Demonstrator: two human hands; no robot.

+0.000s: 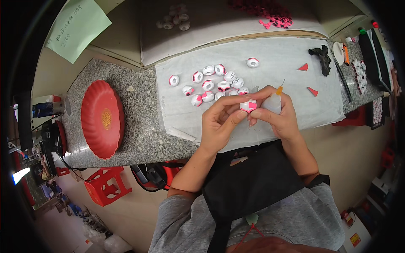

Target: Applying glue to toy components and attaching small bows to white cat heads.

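Over the front part of the paper, my left hand pinches a small round white piece with pink patches between thumb and fingers. My right hand has its thumb and fingertips against the right side of that piece. The same right hand also grips a translucent squeeze bottle with an orange collar and a thin needle tip pointing up. Just beyond my hands lies a loose group of similar white and pink pieces. One more such piece sits apart, farther back.
White paper covers the speckled stone counter. A red scalloped tray stands at the left. Red scraps and a crumpled black glove-like item lie at right. The back shelf holds pink parts and white pieces.
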